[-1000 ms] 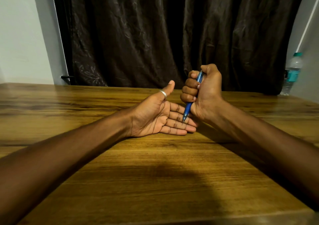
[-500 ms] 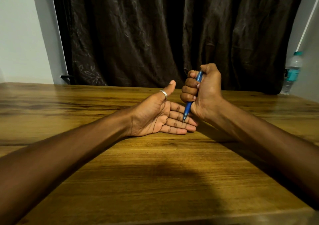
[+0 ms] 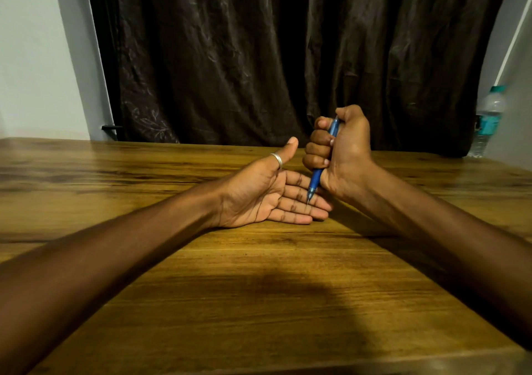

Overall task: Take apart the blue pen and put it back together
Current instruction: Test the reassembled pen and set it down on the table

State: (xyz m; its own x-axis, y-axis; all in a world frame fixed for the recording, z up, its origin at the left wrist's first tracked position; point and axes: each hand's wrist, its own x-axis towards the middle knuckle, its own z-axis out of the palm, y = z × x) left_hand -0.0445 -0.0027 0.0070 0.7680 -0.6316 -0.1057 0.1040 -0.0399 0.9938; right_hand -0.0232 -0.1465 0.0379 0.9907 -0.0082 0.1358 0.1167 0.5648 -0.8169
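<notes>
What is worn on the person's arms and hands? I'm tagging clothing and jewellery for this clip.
Both forearms are bare, with no sleeves, watch or gloves in view. The left hand wears one silver band ring on the thumb. The right hand shows no jewellery.

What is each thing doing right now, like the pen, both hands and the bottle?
blue pen: in one piece, upright, tip down on the left hand's fingers.
right hand: fist closed around the pen.
left hand: open, palm up, resting on the table.
ring: on the left thumb.
water bottle: standing, cap on.
curtain: drawn shut.
</notes>
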